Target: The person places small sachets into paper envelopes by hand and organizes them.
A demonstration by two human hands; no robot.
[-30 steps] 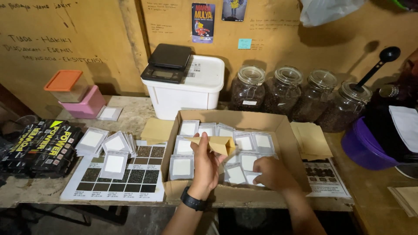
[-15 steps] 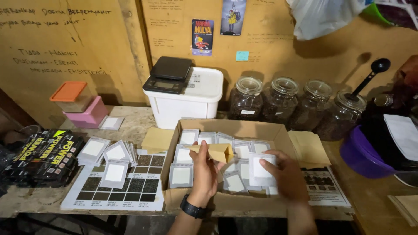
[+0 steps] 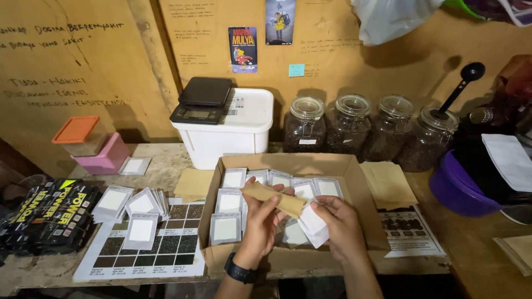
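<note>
Head view, brown envelope [image 3: 274,197], white sachets [image 3: 227,228], cardboard box [image 3: 354,182]

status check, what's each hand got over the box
Left hand pinching a brown paper envelope. Right hand gripping a white sachet, touching the envelope's end. Both above the cardboard box of sachets. Nothing in between.

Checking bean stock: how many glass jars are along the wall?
4, in a row right of the white tub: first jar, second, third, fourth beside the purple bowl. More may be hidden.

Silver-framed sachets [image 3: 233,202] in cardboard box [image 3: 363,191]
</note>
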